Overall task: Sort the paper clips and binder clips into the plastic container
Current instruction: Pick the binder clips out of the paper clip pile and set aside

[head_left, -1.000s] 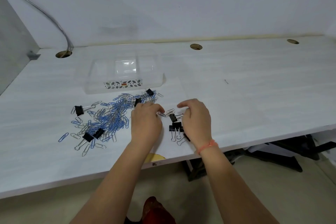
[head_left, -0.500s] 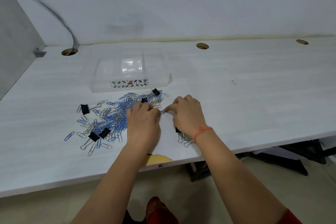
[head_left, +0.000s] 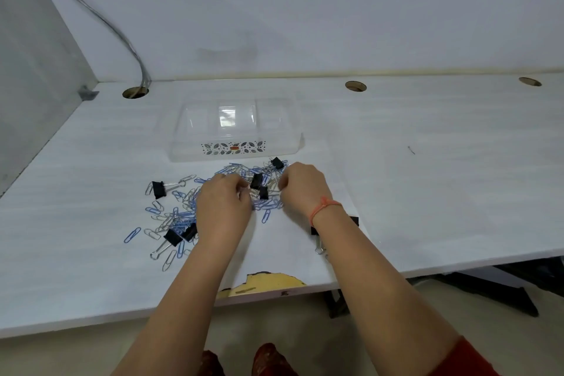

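The fingers of the left hand are curled down into the pile of paper clips, and the fingertips are hidden, so I cannot tell if they hold anything. The fingers of the right hand are curled in too, pinched close near the clips, but what they hold, if anything, cannot be seen. Between the two hands lie two black binder clips, close together, on top of blue and silver paper clips. One more binder clip sits just past the right hand, near the container. The right wrist has an orange string band on it, and another black clip peeks out from under that arm. To the left of the left hand the paper clips spread out over the white table. A binder clip lies at the far left edge of the pile, and two more lie near the left wrist. The clear plastic container stands on the table just behind the pile, and it looks empty. The front edge of the table is chipped and shows yellow.
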Available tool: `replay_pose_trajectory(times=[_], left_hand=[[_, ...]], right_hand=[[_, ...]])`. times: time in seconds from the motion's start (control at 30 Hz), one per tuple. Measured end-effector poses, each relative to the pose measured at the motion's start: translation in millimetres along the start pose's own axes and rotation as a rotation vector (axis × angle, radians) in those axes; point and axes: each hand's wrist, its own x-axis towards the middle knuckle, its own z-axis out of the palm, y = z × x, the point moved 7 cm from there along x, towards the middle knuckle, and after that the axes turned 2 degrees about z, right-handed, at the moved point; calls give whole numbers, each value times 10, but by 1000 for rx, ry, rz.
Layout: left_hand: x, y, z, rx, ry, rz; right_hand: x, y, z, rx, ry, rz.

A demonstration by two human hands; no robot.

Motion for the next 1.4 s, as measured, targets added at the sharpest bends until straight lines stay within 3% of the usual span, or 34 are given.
replay_pose_trajectory(times=[0.1, 0.27, 0.4, 0.53, 0.87, 0.97, 1.07, 1.13, 1.17, 1.27, 1.4], left_hand=[[70, 0, -29, 2, -13, 1], [237, 101, 100, -38, -158, 123], [373, 109, 194, 24, -287, 134], [384, 44, 184, 40, -299, 138], [327, -6, 241, 232, -460, 225], [309, -47, 225, 254, -419, 237], [330, -56, 9, -50, -274, 135], [297, -144, -159, -400, -183, -67], [256, -224, -204, -603, -151, -221], [100, -425, -224, -1056, -150, -625], [10, -516, -252, -1242, -214, -767]], right_hand=[[6, -29, 10, 106, -19, 2], [153, -26, -130, 84, 148, -46], [232, -116, 2, -55, 88, -118], [194, -126, 35, -115, 119, -135], [107, -156, 19, -130, -50, -112], [111, -113, -16, 26, -63, -91], [65, -29, -33, 661, -159, 74], [-21, -100, 63, 1054, -343, 188], [-50, -144, 93, 1106, -387, 193], [-54, -213, 210, 1015, -287, 133], [-103, -357, 351, 361, -99, -100]])
